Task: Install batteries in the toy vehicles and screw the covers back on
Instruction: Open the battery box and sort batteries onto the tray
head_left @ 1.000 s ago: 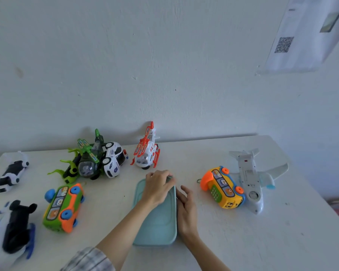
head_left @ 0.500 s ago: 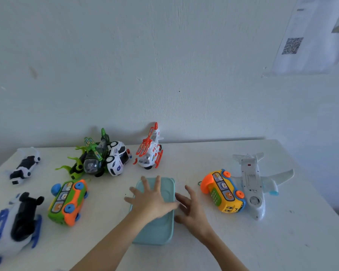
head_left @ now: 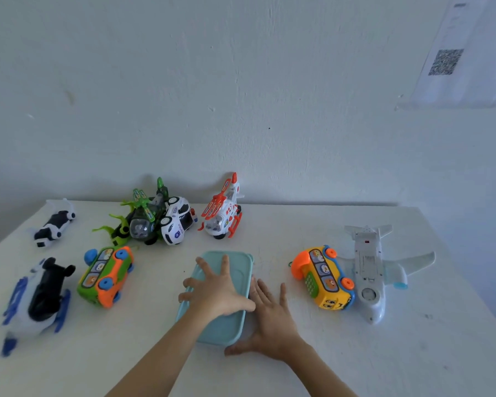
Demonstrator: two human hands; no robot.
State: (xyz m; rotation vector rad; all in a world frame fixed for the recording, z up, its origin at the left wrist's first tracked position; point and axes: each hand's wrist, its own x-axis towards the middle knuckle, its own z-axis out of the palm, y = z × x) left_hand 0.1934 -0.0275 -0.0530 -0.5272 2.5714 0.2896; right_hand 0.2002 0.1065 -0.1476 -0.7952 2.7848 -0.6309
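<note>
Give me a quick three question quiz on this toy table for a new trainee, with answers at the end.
1. True or false: the left hand lies flat on the teal box.
2. Which toy lies belly up? A) white plane B) red helicopter C) police car
3. Fill in: the right hand rests against the box's ____ side.

Key: 1 true; 2 A; 3 right.
</note>
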